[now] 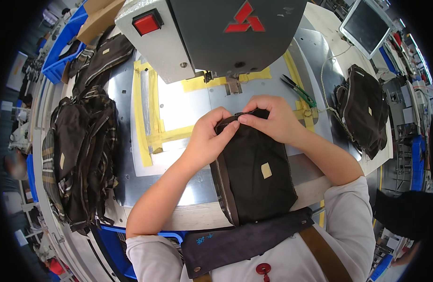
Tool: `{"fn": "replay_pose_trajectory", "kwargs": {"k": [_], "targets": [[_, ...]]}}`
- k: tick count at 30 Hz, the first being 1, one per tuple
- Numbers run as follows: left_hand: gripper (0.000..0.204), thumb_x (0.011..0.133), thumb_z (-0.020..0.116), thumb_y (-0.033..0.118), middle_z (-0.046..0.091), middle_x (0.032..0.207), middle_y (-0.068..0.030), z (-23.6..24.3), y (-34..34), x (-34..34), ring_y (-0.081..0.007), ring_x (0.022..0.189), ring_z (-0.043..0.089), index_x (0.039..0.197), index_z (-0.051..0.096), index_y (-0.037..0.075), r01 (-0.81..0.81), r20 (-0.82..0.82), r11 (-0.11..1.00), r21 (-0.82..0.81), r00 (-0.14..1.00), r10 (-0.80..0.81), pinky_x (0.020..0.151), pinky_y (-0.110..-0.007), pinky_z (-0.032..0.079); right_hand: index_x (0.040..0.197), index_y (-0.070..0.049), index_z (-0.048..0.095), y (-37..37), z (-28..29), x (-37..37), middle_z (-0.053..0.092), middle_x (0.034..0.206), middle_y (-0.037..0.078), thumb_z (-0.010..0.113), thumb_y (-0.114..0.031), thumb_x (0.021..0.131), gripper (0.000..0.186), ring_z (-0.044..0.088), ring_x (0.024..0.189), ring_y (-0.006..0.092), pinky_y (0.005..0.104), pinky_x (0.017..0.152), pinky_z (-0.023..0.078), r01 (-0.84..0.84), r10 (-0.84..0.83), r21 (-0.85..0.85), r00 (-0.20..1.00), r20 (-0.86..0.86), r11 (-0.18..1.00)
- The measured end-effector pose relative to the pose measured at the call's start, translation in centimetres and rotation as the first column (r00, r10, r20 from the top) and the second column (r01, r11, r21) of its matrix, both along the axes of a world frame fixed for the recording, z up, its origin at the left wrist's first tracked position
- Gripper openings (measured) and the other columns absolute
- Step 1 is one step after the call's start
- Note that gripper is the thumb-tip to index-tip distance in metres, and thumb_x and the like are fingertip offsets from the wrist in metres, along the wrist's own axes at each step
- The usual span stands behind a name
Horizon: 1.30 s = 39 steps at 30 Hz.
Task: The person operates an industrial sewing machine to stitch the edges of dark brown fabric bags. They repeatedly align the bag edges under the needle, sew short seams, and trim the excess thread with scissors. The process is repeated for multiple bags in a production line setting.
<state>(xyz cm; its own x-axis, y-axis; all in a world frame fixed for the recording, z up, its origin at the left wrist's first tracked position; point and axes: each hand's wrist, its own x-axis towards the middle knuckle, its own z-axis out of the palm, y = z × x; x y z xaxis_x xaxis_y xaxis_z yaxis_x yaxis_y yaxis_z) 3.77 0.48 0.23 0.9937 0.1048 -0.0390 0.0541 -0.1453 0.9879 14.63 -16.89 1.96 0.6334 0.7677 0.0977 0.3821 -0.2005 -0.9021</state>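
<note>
A dark brown fabric pouch (254,188) lies in front of me, its near end over the table's front edge. A metal zipper (222,188) runs along its left side, and a small cream patch is on its face. Both hands pinch the pouch's far edge, thumbs toward each other. My left hand (210,135) is closed on the left part of that edge, my right hand (272,117) on the part just right of it. The fingertips hide the exact spot they grip. Just beyond them is the presser foot (233,85) of an industrial sewing machine (216,37).
Dark fabric pouches (80,150) are piled at the left, and more pouches (364,110) lie at the right. Green-handled thread snips (299,90) rest right of the presser foot. Yellow tape (141,122) edges the white work plate. A screen (367,26) stands far right, a blue bin (61,56) far left.
</note>
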Motion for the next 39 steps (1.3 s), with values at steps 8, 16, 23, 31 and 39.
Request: {"fn": "replay_pose_trajectory", "kwargs": {"k": [8,16,23,31,39], "targets": [[0.013,0.088,0.065,0.014,0.057,0.073,-0.0069,-0.2,0.1,1.5,-0.0183,0.067,0.055,0.089,0.061,0.001,-0.161,0.218,0.901,0.403,0.973,0.076,0.063,-0.033,0.044,0.086,0.0,0.066,0.7,-0.6,1.5,0.065,0.078,0.009,0.071,-0.022,0.083,0.023,0.06,0.073,0.0177,0.0308,0.069,0.046,0.074,-0.069,-0.06,0.994,0.087,0.995],[0.011,0.08,0.068,0.011,0.063,0.074,-0.0101,-0.1,0.4,4.8,-0.0281,0.07,0.062,0.077,0.061,0.002,-0.276,0.141,0.764,0.584,0.961,0.239,0.067,-0.039,0.049,0.087,-0.001,0.066,2.6,-0.5,5.0,0.064,0.077,0.013,0.069,-0.022,0.079,0.023,0.062,0.073,0.0246,0.0362,0.066,0.045,0.083,-0.01,-0.382,0.982,0.187,0.92],[0.016,0.083,0.065,0.016,0.065,0.071,-0.01,-0.9,1.0,6.7,-0.0247,0.068,0.063,0.086,0.065,0.0,-0.274,0.154,0.688,0.672,0.96,0.232,0.066,-0.036,0.049,0.083,-0.003,0.072,3.5,-2.2,8.3,0.069,0.082,0.017,0.067,-0.023,0.075,0.022,0.066,0.081,0.0334,0.0403,0.074,0.052,0.099,-0.02,-0.327,0.971,0.237,0.94],[0.016,0.086,0.062,0.011,0.069,0.082,-0.0104,-1.5,1.6,7.1,-0.0227,0.067,0.065,0.095,0.067,-0.001,-0.266,0.17,0.716,0.646,0.964,0.204,0.064,-0.032,0.049,0.084,-0.005,0.071,3.8,-1.7,8.0,0.069,0.083,0.015,0.066,-0.023,0.077,0.02,0.066,0.084,0.0321,0.0403,0.075,0.051,0.132,-0.03,-0.325,0.953,0.301,0.937],[0.024,0.08,0.058,-0.007,0.065,0.111,-0.0098,-0.1,2.0,5.4,-0.0289,0.1,0.063,0.101,0.068,0.001,-0.138,0.334,0.6,0.788,0.914,-0.229,0.084,-0.036,0.052,0.111,-0.003,0.062,3.7,-0.7,7.5,0.064,0.108,0.02,0.066,-0.023,0.083,0.035,0.06,0.102,0.0389,0.0448,0.086,0.049,0.074,0.053,-0.442,0.962,0.268,0.894]]}}
